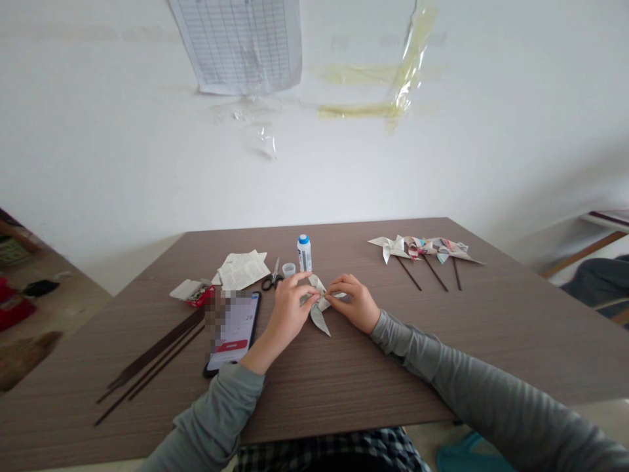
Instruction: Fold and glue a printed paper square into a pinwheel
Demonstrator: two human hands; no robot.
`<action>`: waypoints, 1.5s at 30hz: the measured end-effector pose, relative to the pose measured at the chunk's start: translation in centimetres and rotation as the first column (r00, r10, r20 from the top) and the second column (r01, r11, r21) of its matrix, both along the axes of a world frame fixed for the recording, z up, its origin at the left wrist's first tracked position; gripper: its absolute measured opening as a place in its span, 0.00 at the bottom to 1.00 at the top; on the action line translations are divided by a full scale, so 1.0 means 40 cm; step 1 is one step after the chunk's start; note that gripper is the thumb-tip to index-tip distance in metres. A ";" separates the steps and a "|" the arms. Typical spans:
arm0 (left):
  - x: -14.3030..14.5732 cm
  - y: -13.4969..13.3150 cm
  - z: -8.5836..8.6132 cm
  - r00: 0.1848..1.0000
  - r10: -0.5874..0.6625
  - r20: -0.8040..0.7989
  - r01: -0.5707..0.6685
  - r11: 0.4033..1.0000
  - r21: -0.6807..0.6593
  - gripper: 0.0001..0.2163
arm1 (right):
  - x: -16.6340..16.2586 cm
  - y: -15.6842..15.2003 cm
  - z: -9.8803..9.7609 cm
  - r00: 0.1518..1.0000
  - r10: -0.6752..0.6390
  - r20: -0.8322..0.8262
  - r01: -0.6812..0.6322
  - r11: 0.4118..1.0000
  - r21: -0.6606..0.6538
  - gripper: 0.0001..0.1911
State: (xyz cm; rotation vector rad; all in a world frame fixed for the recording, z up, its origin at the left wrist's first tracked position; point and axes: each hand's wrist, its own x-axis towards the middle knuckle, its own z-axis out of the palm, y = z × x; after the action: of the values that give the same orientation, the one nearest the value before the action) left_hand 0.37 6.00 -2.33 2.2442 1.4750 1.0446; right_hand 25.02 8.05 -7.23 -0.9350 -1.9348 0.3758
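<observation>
A paper pinwheel point(320, 317) made from printed paper is between my two hands, just above the table's middle. My left hand point(293, 303) pinches it from the left, thumb and forefinger together near its centre. From the right, my right hand point(354, 302) pinches the same centre with its fingertips. One curved blade points down toward me and another shows above the fingertips; the rest is covered by my hands. Right behind my left hand stands a white glue bottle point(304, 254) with a blue cap. Black-handled scissors point(272, 280) and a small white cup point(289, 269) are beside it.
Several paper squares point(243, 270) lie at the back left, near an opened red-and-white box point(194, 292). A phone point(238, 334) and dark thin sticks point(157, 351) are left of my arm. Finished-looking pinwheels on sticks point(426, 249) lie at the table's point(393, 367) back right.
</observation>
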 end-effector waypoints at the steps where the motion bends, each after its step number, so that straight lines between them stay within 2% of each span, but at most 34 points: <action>1: 0.000 -0.003 0.002 1.000 -0.005 0.001 0.005 1.000 0.003 0.08 | 0.001 0.000 0.000 1.000 0.006 -0.010 -0.006 1.000 -0.011 0.04; 16: 0.015 -0.024 0.011 1.000 -0.006 -0.024 0.006 1.000 -0.009 0.08 | -0.001 0.001 -0.003 0.998 0.025 -0.062 -0.029 0.997 -0.067 0.03; 27: 0.009 -0.015 0.004 0.999 0.018 -0.027 -0.018 1.000 0.004 0.08 | -0.003 0.005 -0.011 0.981 0.072 -0.179 -0.088 0.993 -0.082 0.04; 31: 0.002 -0.007 0.002 0.990 0.110 -0.084 -0.106 0.993 0.052 0.10 | 0.000 0.003 -0.007 0.984 0.066 -0.163 -0.082 0.993 -0.088 0.03; 36: -0.001 -0.003 0.003 0.938 0.254 -0.235 -0.245 0.967 0.065 0.10 | 0.008 0.001 -0.003 0.991 0.039 -0.128 -0.051 0.994 -0.092 0.04; 40: 0.006 -0.007 0.002 0.904 0.282 -0.323 -0.286 0.958 0.033 0.08 | 0.011 -0.002 -0.001 0.996 0.014 -0.093 -0.025 0.993 -0.113 0.04; 45: 0.019 -0.017 0.001 0.891 0.283 -0.355 -0.299 0.954 0.010 0.08 | 0.012 -0.005 0.006 0.997 0.025 -0.073 -0.034 0.992 -0.117 0.04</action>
State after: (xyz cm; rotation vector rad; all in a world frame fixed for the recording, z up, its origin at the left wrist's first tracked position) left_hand 1.12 5.34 -2.27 2.3149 2.0133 0.6886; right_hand 25.49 7.85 -7.01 -0.9571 -1.8793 0.5395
